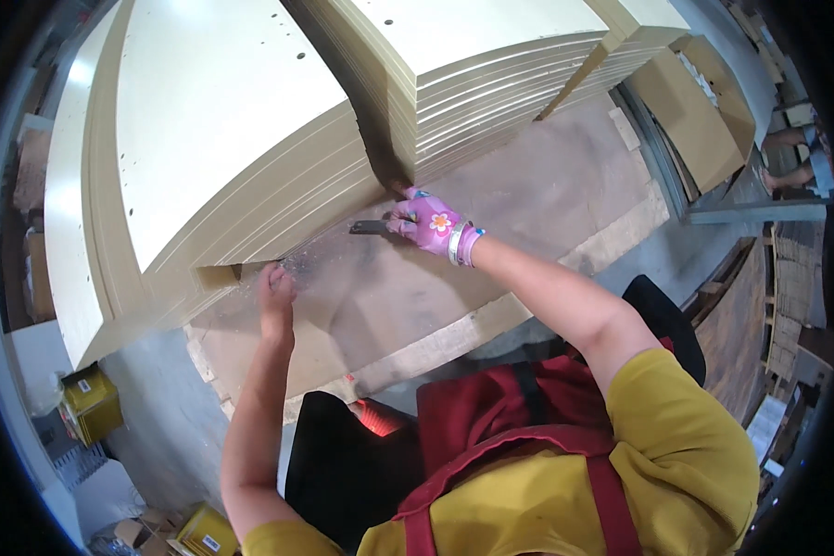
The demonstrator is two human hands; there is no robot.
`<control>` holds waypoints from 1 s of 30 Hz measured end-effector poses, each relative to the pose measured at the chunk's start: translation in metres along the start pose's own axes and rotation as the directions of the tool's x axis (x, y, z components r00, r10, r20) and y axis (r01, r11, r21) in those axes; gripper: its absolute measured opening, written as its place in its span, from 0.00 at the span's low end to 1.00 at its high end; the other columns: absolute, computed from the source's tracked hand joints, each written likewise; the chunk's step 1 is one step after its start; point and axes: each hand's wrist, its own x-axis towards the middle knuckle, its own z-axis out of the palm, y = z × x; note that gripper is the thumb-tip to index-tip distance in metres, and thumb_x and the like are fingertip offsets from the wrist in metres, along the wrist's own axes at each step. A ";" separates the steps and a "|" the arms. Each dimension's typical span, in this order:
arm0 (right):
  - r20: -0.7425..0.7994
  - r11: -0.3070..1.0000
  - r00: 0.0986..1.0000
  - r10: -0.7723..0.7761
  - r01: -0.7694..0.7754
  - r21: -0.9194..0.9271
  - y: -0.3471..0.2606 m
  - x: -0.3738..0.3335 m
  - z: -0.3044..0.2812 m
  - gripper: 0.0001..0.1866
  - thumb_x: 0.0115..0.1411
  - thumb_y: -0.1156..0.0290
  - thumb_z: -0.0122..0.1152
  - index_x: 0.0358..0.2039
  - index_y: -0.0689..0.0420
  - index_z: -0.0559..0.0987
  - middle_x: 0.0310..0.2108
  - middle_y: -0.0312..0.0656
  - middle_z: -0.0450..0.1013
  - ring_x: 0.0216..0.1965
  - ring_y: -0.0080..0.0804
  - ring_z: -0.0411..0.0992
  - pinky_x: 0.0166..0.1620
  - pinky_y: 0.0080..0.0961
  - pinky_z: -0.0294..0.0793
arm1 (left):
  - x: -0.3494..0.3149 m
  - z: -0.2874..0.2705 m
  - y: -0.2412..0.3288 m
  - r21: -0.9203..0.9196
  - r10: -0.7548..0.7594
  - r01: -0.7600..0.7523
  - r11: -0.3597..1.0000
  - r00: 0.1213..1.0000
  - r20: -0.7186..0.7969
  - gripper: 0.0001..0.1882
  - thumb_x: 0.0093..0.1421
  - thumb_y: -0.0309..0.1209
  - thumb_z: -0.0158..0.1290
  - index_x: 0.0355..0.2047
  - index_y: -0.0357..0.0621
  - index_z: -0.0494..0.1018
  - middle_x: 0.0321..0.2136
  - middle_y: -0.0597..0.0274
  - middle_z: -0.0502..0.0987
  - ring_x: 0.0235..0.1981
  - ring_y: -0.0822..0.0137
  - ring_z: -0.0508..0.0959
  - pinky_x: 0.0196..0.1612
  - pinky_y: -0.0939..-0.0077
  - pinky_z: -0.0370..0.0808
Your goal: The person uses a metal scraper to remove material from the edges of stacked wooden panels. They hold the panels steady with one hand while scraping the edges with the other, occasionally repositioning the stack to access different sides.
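Observation:
My left hand is bare, its fingers curled in at the bottom edge of the left stack of white panels. Beside it is a dark gap low in the stack; what the fingers hold, if anything, is hidden. A pink flowered glove covers my right hand, which is closed around a short, flat, dark tool pointing left. That hand is just in front of the narrow gap between the two panel stacks, above the brown sheet. Pale crumbs are scattered on the sheet between my hands.
A second panel stack rises at the back right. Beyond it stand an open cardboard box and a metal rail. Yellow boxes lie at the lower left. Another person's legs show at the far right.

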 end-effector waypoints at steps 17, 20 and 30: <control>-0.095 0.998 0.995 -0.029 0.025 -0.051 -0.021 0.008 0.008 0.08 0.51 0.64 0.60 0.26 0.55 0.80 0.27 0.52 0.71 0.34 0.50 0.70 0.37 0.41 0.70 | -0.008 0.022 0.030 -0.186 -0.008 0.028 0.982 0.994 0.112 0.24 0.61 0.27 0.44 0.58 0.35 0.57 0.52 0.55 0.66 0.55 0.65 0.67 0.57 0.72 0.63; -0.097 0.994 0.990 0.099 -0.103 -0.037 -0.037 0.006 0.008 0.03 0.51 0.72 0.60 0.25 0.57 0.79 0.27 0.41 0.74 0.34 0.43 0.68 0.39 0.36 0.69 | -0.010 0.013 0.027 -0.265 -0.003 0.049 0.963 0.985 0.171 0.26 0.62 0.28 0.43 0.60 0.36 0.53 0.56 0.54 0.63 0.58 0.62 0.64 0.61 0.69 0.61; -0.089 0.991 0.995 0.050 -0.038 0.130 -0.025 0.003 0.016 0.04 0.51 0.69 0.62 0.26 0.54 0.80 0.31 0.48 0.73 0.41 0.45 0.68 0.43 0.36 0.68 | -0.037 -0.009 0.008 -0.115 -0.078 0.092 0.989 0.990 0.120 0.25 0.63 0.32 0.48 0.59 0.41 0.58 0.48 0.63 0.68 0.48 0.71 0.68 0.52 0.76 0.64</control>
